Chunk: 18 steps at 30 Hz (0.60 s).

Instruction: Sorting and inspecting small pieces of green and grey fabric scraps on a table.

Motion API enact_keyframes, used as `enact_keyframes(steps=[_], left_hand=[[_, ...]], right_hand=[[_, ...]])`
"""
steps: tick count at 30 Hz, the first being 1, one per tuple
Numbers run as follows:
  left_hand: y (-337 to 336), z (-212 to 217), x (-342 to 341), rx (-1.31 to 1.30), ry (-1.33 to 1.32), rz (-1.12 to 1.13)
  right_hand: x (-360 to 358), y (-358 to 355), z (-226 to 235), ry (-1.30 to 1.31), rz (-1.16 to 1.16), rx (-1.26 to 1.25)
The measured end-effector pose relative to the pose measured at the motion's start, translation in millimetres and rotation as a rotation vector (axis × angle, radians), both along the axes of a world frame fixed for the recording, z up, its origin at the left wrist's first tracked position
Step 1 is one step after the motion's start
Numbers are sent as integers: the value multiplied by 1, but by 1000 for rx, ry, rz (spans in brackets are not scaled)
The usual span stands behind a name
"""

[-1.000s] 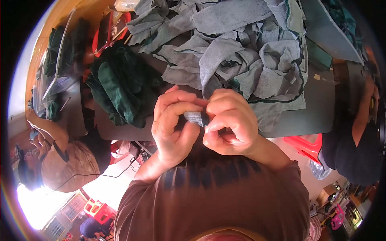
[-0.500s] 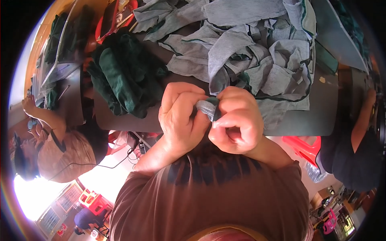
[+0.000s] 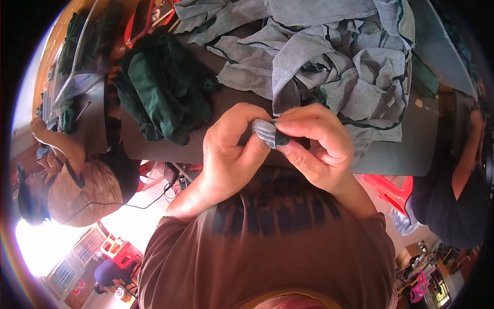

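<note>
Between my two hands, close to my chest at the table's near edge, is a small folded piece of grey and dark green fabric (image 3: 264,133). My left hand (image 3: 231,149) pinches its grey part between thumb and bent forefinger. With thumb and fingertips, my right hand (image 3: 321,144) grips the dark green end. Beyond my hands spreads a heap of grey cloth pieces (image 3: 303,62) with dark green edging. Left of that heap lies a bundle of dark green cloth (image 3: 164,90). Most of the small piece is hidden by my fingers.
Everything lies on a dark table (image 3: 401,157). A red basket (image 3: 135,26) holding tools is at the far left. Other people sit at the left (image 3: 87,195) and right (image 3: 442,201). Beside the right person is a red stool (image 3: 391,191). A black cable hangs at the left.
My right hand has loosened from a tight fist into a pinch with straighter fingers. More of the small fabric piece shows now. The view has shifted slightly.
</note>
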State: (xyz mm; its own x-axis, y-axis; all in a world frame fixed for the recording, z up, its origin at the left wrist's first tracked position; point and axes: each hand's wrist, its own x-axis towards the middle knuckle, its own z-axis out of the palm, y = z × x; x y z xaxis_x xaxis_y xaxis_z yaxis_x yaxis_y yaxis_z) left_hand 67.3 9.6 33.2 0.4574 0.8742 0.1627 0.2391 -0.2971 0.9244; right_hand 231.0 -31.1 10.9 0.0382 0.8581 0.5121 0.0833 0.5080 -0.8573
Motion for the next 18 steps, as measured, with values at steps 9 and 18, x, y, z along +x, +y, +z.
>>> enact_keyframes(steps=[9, 18], left_hand=[[0, 19, -9, -726, -321, -249], [-4, 1, -3, -343, -111, -106]], right_hand=[[-4, 1, -5, 92, -84, 13], [-12, -3, -5, 89, -98, -32]])
